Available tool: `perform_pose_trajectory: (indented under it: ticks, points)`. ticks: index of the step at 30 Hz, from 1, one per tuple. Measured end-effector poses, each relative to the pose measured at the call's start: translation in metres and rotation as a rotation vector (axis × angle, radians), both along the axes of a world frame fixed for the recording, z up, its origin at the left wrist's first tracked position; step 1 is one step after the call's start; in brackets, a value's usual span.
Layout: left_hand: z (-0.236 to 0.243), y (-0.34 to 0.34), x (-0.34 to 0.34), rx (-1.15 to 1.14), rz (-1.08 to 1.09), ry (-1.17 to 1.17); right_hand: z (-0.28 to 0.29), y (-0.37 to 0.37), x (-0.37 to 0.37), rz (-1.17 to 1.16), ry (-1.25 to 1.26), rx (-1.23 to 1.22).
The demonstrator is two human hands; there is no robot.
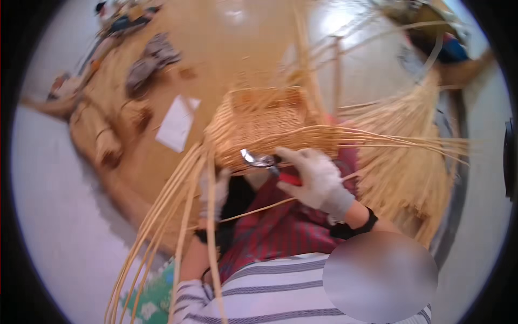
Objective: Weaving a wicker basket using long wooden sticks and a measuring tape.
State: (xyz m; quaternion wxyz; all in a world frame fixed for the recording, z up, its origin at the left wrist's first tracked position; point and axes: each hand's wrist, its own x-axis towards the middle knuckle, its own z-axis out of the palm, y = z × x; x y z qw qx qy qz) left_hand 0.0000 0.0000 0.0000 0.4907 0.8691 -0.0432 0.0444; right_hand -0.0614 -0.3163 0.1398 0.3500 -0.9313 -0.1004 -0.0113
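A rectangular wicker basket (270,121) sits in front of me, tilted so that its woven inside shows. Long loose strands (162,216) hang from its left corner, and more strands (399,137) stick out to the right. My right hand (315,175), in a white glove, is closed round pruning shears (259,160) with red handles. Their metal head lies against the near wall of the basket. My left hand (215,191), also gloved, grips the basket's near left corner from below, its fingers partly hidden by strands and the basket.
A spread of pale strands (404,162) lies at the right. On the brown floor mat (226,48) at the left are a white sheet of paper (178,123), tied strand bundles (100,135) and a grey cloth (152,60). A dark red striped cloth (291,216) covers my lap.
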Motion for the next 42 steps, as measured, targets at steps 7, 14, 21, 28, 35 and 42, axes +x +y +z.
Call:
perform_pose_trajectory:
  ticks: [7,14,21,28,35,42]
  points:
    - [-0.215,-0.126,-0.127,-0.473,0.083,-0.006,-0.258,-0.058,-0.107,-0.015,-0.129,-0.255]
    - [-0.147,-0.118,-0.128,-0.063,0.246,-0.133,-0.233,-0.033,-0.065,-0.030,-0.264,-0.279]
    - [-0.129,-0.150,-0.124,-0.159,0.353,-0.062,-0.224,-0.028,-0.068,-0.025,-0.187,-0.222]
    - [-0.130,-0.160,-0.112,-0.091,0.399,-0.179,-0.215,-0.018,-0.061,-0.047,-0.104,-0.308]
    - [-0.127,-0.159,-0.105,0.051,0.417,-0.242,-0.201,-0.016,-0.054,-0.034,-0.082,-0.346]
    - [-0.135,-0.156,-0.099,-0.029,0.378,-0.303,-0.185,-0.022,-0.033,0.012,-0.022,-0.426]
